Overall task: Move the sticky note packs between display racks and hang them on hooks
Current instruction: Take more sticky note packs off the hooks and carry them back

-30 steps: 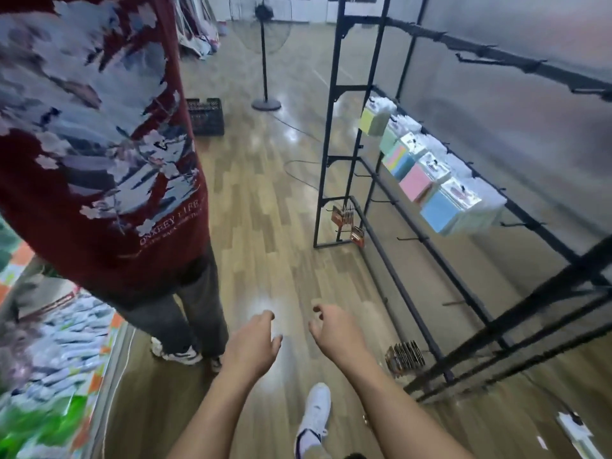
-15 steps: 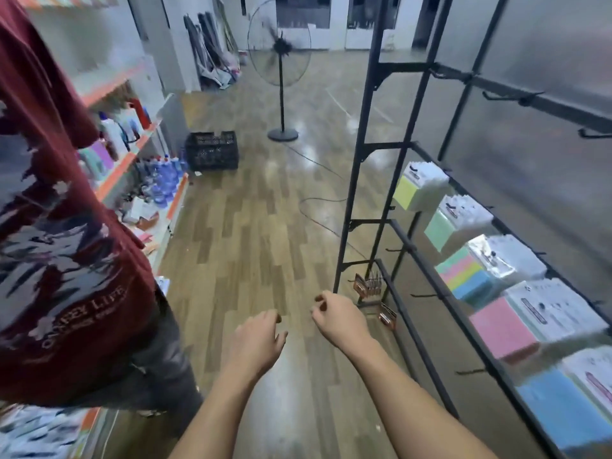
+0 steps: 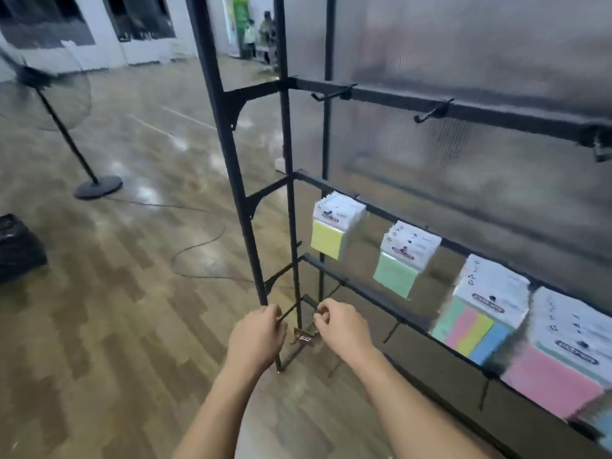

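A black display rack (image 3: 231, 144) stands straight ahead and runs off to the right. On its middle bar hang several sticky note packs: yellow (image 3: 328, 236), green (image 3: 397, 276), striped multicolour (image 3: 470, 329) and pink (image 3: 549, 385). Two bare hooks (image 3: 332, 94) jut from the top bar. My left hand (image 3: 256, 339) and my right hand (image 3: 342, 329) hover side by side in front of the rack's lower left corner, fingers loosely curled, holding nothing. Both hands are well left of and below the packs.
A standing fan (image 3: 96, 187) is at the left on the wooden floor, its cable (image 3: 198, 246) trailing toward the rack. A black crate (image 3: 16, 250) sits at the left edge. Small copper-coloured items (image 3: 303, 336) hang low on the rack. A translucent wall backs the rack.
The view has swung up and right toward the rack, which is now closer. The person in the red shirt has left the view. My hands stay empty in front of me.
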Available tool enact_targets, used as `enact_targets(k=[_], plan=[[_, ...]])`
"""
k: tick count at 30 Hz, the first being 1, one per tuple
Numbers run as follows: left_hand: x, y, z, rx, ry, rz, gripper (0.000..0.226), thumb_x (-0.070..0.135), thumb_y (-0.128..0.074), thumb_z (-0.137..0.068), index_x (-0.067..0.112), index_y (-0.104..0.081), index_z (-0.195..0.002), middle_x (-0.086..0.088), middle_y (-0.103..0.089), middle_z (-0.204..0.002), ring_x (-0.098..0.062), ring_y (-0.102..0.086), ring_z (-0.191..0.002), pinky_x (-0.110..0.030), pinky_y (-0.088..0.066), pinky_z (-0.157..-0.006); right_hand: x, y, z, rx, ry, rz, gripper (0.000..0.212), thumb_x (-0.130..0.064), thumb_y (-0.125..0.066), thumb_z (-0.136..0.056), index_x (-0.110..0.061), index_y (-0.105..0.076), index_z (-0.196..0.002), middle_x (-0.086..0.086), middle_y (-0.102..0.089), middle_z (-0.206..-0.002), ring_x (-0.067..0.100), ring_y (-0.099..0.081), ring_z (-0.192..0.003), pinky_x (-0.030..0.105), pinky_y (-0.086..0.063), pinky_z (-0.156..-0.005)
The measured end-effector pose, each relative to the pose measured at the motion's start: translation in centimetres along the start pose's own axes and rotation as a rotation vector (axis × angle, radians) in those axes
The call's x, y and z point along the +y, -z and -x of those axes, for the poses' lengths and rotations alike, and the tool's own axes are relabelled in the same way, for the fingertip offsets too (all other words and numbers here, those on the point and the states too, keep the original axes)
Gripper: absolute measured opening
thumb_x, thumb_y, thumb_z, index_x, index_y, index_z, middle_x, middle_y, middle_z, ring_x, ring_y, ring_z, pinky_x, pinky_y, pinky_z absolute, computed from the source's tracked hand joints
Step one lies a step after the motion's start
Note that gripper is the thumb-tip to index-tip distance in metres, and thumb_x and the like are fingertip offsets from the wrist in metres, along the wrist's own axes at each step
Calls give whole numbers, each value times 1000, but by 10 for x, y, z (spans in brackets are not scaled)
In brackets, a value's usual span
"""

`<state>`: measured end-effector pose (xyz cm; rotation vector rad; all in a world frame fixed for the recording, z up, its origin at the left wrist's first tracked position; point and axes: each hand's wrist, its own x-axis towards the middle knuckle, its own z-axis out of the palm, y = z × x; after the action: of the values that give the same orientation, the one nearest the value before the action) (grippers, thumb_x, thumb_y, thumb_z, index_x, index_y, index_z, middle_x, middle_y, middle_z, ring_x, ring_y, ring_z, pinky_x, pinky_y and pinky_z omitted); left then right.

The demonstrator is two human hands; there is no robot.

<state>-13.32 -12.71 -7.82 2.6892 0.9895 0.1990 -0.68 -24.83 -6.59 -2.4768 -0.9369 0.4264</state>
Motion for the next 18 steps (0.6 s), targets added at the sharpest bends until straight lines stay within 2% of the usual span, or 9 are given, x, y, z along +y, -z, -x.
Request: enact_targets(k=[5,8,13,18], plan=[[2,-4,-68,-81,-217,0,22,37,-50,-92,21,-55,-106,-1,-68,-100,-27,-64,-96,-37,-53,-77,6,5,-11,123,-261,-32,18,-36,-50,-98,-26,-63,-104,-6,-71,-102,21,-65,-96,31,-51,-79],[12,-7,-95,-79,-335,-31,20,37,-52,-92,19,-57,-99,-1,-68,-98,-26,-64,-94,-36,-51,-74,22,15,-5,258,-431,-96,23,-35,-51,-98,-21,-64,-110,-2,-71,-104,22,-65,-98,33,-53,-80],[30,-5,-136,-17,-354,36,27,41,-54,-94,14,-56,-94,-6,-66,-95,-33,-63,-91,-41,-51,-74,39,37,-2,515,-625,-143,39,-37,-51,-100,-4,-54,-121,11,-65,-114,30,-61,-108,35,-45,-87],[44,1,-160,56,-242,187,44,48,-60,-91,8,-55,-108,-11,-62,-104,-35,-60,-96,-45,-52,-74,38,54,-9,571,-701,-223,72,-41,-52,-100,1,-24,-151,16,-44,-147,30,-47,-132,36,-42,-102]])
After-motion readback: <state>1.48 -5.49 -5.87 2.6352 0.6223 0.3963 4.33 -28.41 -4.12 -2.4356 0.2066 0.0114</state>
